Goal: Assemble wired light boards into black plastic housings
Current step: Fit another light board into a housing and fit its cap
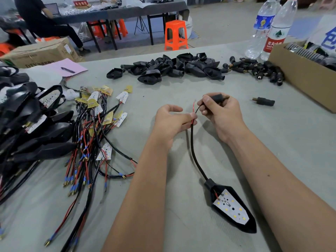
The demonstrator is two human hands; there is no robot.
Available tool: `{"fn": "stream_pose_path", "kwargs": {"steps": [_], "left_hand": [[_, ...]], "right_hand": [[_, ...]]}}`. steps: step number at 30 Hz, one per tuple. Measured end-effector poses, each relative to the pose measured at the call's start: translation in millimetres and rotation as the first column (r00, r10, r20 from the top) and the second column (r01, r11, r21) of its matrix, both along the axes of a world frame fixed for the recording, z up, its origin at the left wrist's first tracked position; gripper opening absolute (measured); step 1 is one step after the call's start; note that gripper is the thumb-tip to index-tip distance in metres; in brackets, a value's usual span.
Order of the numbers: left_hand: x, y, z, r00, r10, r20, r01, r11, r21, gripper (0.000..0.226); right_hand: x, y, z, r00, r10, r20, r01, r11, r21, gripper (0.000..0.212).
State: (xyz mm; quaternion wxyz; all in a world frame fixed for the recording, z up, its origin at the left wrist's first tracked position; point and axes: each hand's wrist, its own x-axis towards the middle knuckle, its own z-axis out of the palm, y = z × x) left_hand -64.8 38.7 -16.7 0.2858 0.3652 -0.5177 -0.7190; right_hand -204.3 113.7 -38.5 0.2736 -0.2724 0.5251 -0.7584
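I note my left hand pinching the red and black wires while my right hand grips a black plug, the board seated in its housing on the tabletop; a hard tug risks unseating it.

Grey cloth-covered table fills most of the view; past it, bare grey concrete floor; bright orange plastic stool at 12 o'clock; another long table on dark legs at 11 o'clock with a seated person in black; cardboard box on the floor at 10 o'clock; flat, even indoor light.
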Motion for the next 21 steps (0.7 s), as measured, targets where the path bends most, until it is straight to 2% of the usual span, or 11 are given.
{"fn": "stream_pose_path", "kwargs": {"steps": [3,5,10,12,15,18,20,21], "left_hand": [[-3.3,0.4,-1.9,0.996,0.084,-0.04,-0.085,0.996,-0.02,0.041],[-5.0,0.5,-2.9,0.995,0.082,-0.055,-0.085,0.995,-0.053,0.04],[-11.1,5.2,-4.9,0.994,0.104,-0.042,-0.108,0.987,-0.122,0.033],[-13.6,5.8,-5.7,0.99,0.135,-0.045,-0.14,0.982,-0.124,0.027],[-15.4,4.6,-4.0,0.98,0.19,-0.064,-0.195,0.977,-0.086,0.03],[-12.7,0.8,1.0,0.967,0.208,-0.15,-0.207,0.978,0.02,0.042],[-9.6,-1.3,4.5,0.947,0.185,-0.262,-0.151,0.978,0.144,0.034],[-8.9,-3.1,5.8,0.948,0.178,-0.263,-0.141,0.978,0.153,0.024]], "right_hand": [[-1.0,1.6,1.6,0.999,0.04,0.021,-0.04,0.999,0.004,0.022],[0.0,0.6,1.5,0.998,0.067,0.0,-0.067,0.997,0.026,0.019],[3.9,0.3,-0.6,0.98,0.112,-0.164,-0.094,0.989,0.115,0.011],[5.1,2.2,1.3,0.983,0.129,-0.128,-0.119,0.989,0.087,0.005],[5.3,3.1,3.7,0.991,0.123,-0.058,-0.121,0.992,0.038,0.009],[5.9,3.1,3.1,0.988,0.125,-0.089,-0.119,0.99,0.072,0.01],[6.3,3.7,3.6,0.982,0.15,-0.11,-0.14,0.986,0.092,0.01],[6.2,3.9,4.1,0.981,0.158,-0.109,-0.148,0.985,0.094,0.011]]}}
